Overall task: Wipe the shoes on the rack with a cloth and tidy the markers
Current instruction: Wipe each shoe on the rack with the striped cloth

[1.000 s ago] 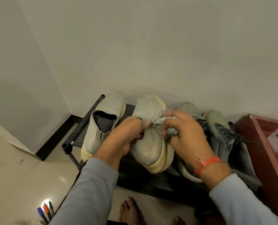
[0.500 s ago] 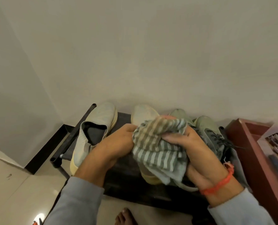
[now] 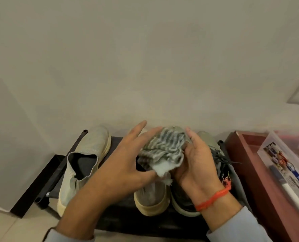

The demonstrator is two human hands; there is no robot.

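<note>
A grey striped cloth [image 3: 164,149] is bunched between my two hands above the shoes. My right hand [image 3: 199,165] cups and holds it from the right. From the left, my left hand [image 3: 126,165] touches it with straight, spread fingers. On the black rack [image 3: 56,173] lies a pale slip-on shoe [image 3: 85,163] at the left. Its partner [image 3: 150,198] sits under the cloth, only its heel showing. A dark lace-up sneaker [image 3: 183,205] stands beside it, mostly behind my right hand. A marker [image 3: 288,187] lies at the right.
A red-brown wooden tray [image 3: 246,165] stands right of the rack, holding a clear plastic box [image 3: 274,142] with the marker on its lid. The wall rises directly behind the rack. Tiled floor [image 3: 14,227] shows at the lower left.
The cloth, spread open half a second ago, is now bunched up. My left hand's fingers have straightened. The view has tilted up, so the markers on the floor are out of sight.
</note>
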